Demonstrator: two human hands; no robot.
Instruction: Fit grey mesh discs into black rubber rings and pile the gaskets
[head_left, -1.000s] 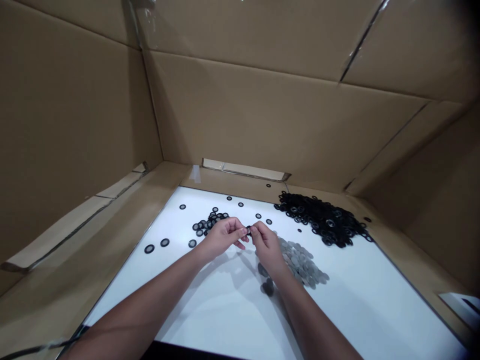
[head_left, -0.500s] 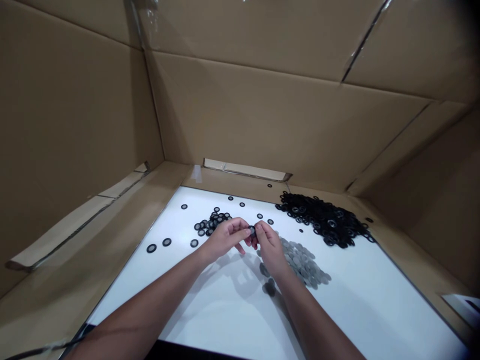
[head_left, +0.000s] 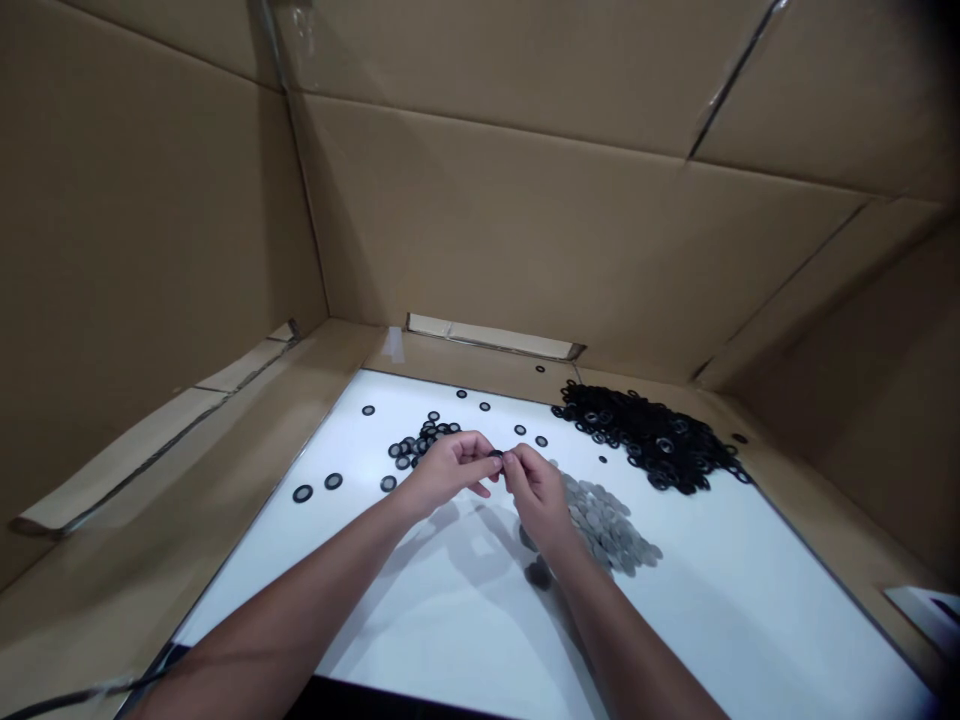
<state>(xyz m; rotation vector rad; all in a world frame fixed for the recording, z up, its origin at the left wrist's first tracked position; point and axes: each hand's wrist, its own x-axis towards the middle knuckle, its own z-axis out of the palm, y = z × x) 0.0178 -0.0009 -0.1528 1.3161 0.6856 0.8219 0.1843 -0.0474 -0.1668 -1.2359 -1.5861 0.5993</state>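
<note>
A small black ring (head_left: 496,454) is pinched between the fingertips of my left hand (head_left: 455,468) and my right hand (head_left: 534,487), above the middle of the white board. Most of it is hidden by the fingers, so I cannot tell whether a disc sits in it. Just beyond my left hand lies a cluster of black rings with grey mesh centres (head_left: 424,440). Beside and partly under my right hand spreads a heap of thin grey mesh discs (head_left: 607,525). Both hands are closed at the thumb and forefinger.
A large pile of plain black rings (head_left: 652,435) stands at the back right of the white board (head_left: 450,620). Several filled rings (head_left: 333,482) lie scattered at the left and back. Cardboard walls (head_left: 487,220) enclose the board. A black cable (head_left: 82,697) runs at the lower left.
The ring has turned between my fingertips: its grey centre faced me before, and now only a dark edge shows. My hands have drawn slightly closer together.
</note>
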